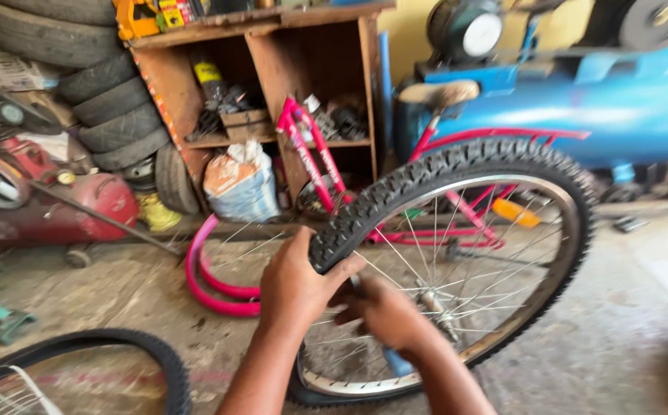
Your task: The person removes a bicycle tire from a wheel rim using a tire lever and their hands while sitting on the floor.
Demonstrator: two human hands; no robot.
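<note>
A spoked bicycle wheel stands upright at centre frame, its knobby black tyre partly off the silver rim — seated along the top and right, peeled away at the lower left. The left hand is clenched over the tyre's loose edge, fingers curled over the tread just where it leaves the rim. The right hand sits just beside it, lower and nearer the spokes; it is blurred, so I cannot tell whether its fingers grip anything, though something blue shows below the wrist.

The tyre looks like stiff rubber with a firm bead — it should flex but resist, and the knobs give a sure grip. The wheel is probably light, the thin spokes poor to pull on; tyre edge and rim are the better holds.

Behind, a pink bicycle frame leans by a wooden shelf; a pink inner tube lies on the concrete floor.
</note>
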